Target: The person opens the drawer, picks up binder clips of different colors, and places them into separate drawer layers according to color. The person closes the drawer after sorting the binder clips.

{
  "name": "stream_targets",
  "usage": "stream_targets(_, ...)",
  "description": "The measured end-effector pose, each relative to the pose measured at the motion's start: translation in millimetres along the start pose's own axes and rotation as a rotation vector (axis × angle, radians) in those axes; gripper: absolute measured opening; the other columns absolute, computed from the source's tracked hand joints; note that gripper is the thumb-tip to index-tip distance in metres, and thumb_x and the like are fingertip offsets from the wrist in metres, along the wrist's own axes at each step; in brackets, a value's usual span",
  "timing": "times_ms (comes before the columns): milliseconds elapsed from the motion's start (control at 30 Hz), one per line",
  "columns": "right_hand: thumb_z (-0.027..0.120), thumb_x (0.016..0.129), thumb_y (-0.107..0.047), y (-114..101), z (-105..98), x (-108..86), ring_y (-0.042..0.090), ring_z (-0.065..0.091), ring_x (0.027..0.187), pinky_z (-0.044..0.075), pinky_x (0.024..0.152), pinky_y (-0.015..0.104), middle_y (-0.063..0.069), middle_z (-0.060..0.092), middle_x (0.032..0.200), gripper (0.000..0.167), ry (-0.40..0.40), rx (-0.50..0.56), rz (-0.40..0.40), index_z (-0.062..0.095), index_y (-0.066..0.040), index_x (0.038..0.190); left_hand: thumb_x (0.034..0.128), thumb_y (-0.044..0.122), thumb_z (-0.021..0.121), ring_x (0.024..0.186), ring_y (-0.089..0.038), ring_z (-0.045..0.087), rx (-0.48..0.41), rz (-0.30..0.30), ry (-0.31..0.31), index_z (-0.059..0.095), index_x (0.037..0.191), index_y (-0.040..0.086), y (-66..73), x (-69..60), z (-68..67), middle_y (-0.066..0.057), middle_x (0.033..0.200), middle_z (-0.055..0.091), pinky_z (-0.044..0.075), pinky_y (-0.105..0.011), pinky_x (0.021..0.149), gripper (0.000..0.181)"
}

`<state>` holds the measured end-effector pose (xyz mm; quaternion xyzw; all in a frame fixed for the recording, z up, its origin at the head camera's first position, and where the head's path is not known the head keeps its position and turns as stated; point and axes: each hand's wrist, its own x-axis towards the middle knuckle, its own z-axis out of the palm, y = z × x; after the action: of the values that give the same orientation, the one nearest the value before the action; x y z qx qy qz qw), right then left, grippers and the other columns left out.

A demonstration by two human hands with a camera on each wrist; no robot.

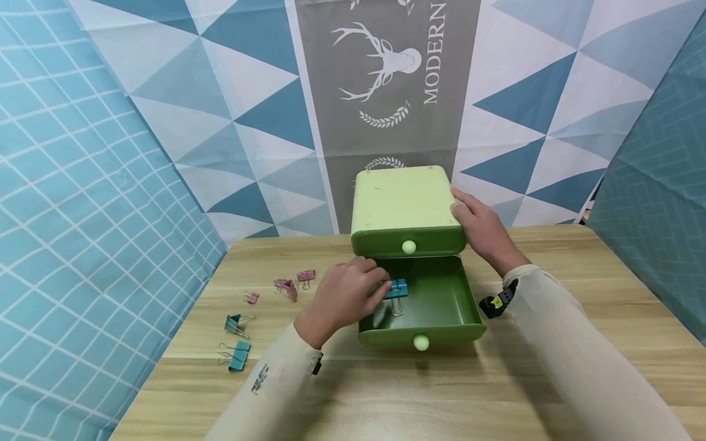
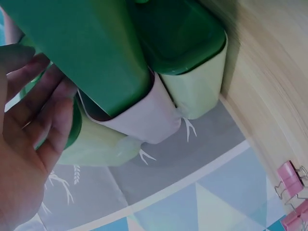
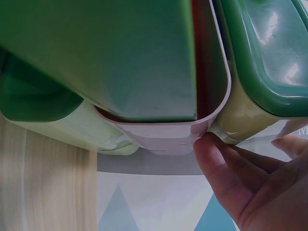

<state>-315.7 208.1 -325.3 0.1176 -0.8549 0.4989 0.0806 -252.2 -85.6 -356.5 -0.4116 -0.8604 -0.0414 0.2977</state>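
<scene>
A light-green drawer cabinet [image 1: 405,196] with dark green drawer fronts stands near the back of the table. Its pulled-out drawer [image 1: 441,306] comes from the pinkish middle tier [image 3: 163,137], with another tier below. Over this drawer's left side, my left hand [image 1: 344,297] pinches a blue binder clip [image 1: 396,288]; a wire handle points frontward. In the left wrist view the clip is hidden, with curled fingers [image 2: 45,96] by the drawer. My right hand [image 1: 482,226] rests against the cabinet's right side, with its fingers [image 3: 211,149] fairly straight at the casing.
On the table's left lie pink binder clips [image 1: 287,288], a small pink clip [image 1: 252,297], a teal clip [image 1: 234,324] and a blue clip [image 1: 239,356]. A patterned cloth [image 1: 265,110] hangs behind the cabinet, with blue cloths at both sides.
</scene>
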Motion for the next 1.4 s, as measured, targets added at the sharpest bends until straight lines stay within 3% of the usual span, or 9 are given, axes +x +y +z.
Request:
stream_targets(133, 0.033, 0.104, -0.055, 0.8, -1.0, 1.1, 0.024, 0.019, 0.150, 0.022, 0.115, 0.057, 0.000, 0.026, 0.163, 0.063, 0.007, 0.001, -0.004, 0.027, -0.024, 0.160, 0.0958, 0.028, 0.068, 0.070, -0.011, 0.059, 0.008, -0.013, 0.038, 0.077, 0.093, 0.018, -4.1, -3.8, -0.7, 0.005, 0.083, 0.065, 0.045, -0.026, 0.050, 0.013)
stream_targets(600, 0.034, 0.105, -0.053, 4.5, 0.7, 5.1, 0.021, 0.020, 0.150, 0.022, 0.117, 0.053, -0.002, 0.027, 0.162, 0.062, 0.030, -0.008, -0.006, 0.030, -0.023, 0.159, 0.0951, 0.027, 0.064, 0.059, -0.010, 0.058, -0.005, -0.078, 0.082, 0.073, 0.083, 0.017, -19.5, -22.4, -4.3, 0.005, 0.073, 0.064, 0.041, -0.026, 0.046, 0.018)
stream_targets(900, 0.035, 0.105, -0.051, 4.1, 5.2, 6.2, 0.020, 0.022, 0.149, 0.023, 0.117, 0.051, -0.003, 0.028, 0.162, 0.061, 0.038, 0.008, -0.006, 0.031, -0.023, 0.159, 0.0938, 0.025, 0.065, 0.057, -0.008, 0.059, -0.025, -0.135, 0.085, 0.072, 0.082, 0.016, -40.4, -49.8, -10.4, 0.006, 0.074, 0.067, 0.040, -0.025, 0.045, 0.017)
stream_targets(1233, 0.035, 0.104, -0.053, 5.7, 5.4, 4.9, 0.019, 0.024, 0.148, 0.025, 0.115, 0.052, -0.003, 0.030, 0.161, 0.062, 0.049, 0.008, 0.013, 0.031, -0.025, 0.158, 0.0914, 0.024, 0.066, 0.055, -0.006, 0.059, 0.022, -0.194, 0.086, 0.071, 0.080, 0.016, -66.6, -85.9, -14.0, 0.004, 0.075, 0.069, 0.038, -0.026, 0.042, 0.015)
stream_targets(1400, 0.035, 0.104, -0.052, 6.9, 4.2, 6.0, 0.020, 0.024, 0.149, 0.024, 0.116, 0.051, -0.003, 0.030, 0.161, 0.061, 0.056, -0.011, 0.008, 0.032, -0.023, 0.158, 0.0906, 0.024, 0.068, 0.047, -0.004, 0.041, 0.030, -0.271, 0.034, 0.058, 0.068, 0.021, -73.2, -101.5, -19.4, 0.011, 0.061, 0.053, 0.030, -0.025, 0.042, 0.025)
